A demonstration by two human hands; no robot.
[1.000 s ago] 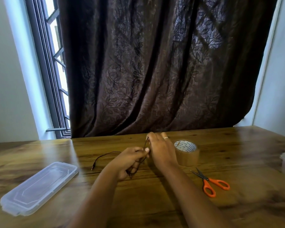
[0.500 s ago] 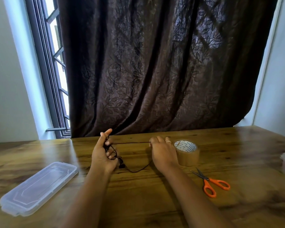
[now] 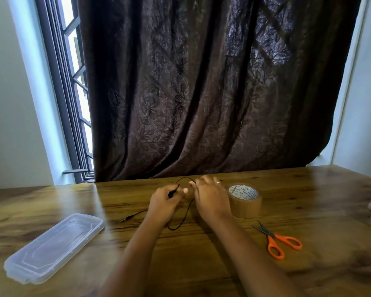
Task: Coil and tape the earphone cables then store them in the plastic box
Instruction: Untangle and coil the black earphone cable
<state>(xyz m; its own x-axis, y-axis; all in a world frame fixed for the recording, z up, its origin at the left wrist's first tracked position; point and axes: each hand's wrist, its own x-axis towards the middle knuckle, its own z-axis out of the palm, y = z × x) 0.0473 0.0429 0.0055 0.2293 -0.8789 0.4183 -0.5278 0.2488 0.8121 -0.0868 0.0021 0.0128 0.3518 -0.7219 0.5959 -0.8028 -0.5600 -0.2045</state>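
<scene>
Plastic box [image 3: 54,246]: flat at left, contents unclear.
Grip: our left hand [image 3: 163,204] and right hand [image 3: 211,199] each pinch the earphone cable [image 3: 183,221].
Right: tape roll [image 3: 244,201], scissors [image 3: 276,241].

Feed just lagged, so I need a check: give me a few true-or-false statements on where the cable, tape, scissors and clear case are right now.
1. The left hand and the right hand both hold the black earphone cable. True.
2. The orange scissors lie left of the clear plastic case. False: they lie far to its right, near the tape roll.
3. The cable's plug rests on the table. True.
4. The right hand grips the tape roll. False: it pinches the cable, and the roll sits beside it.
</scene>
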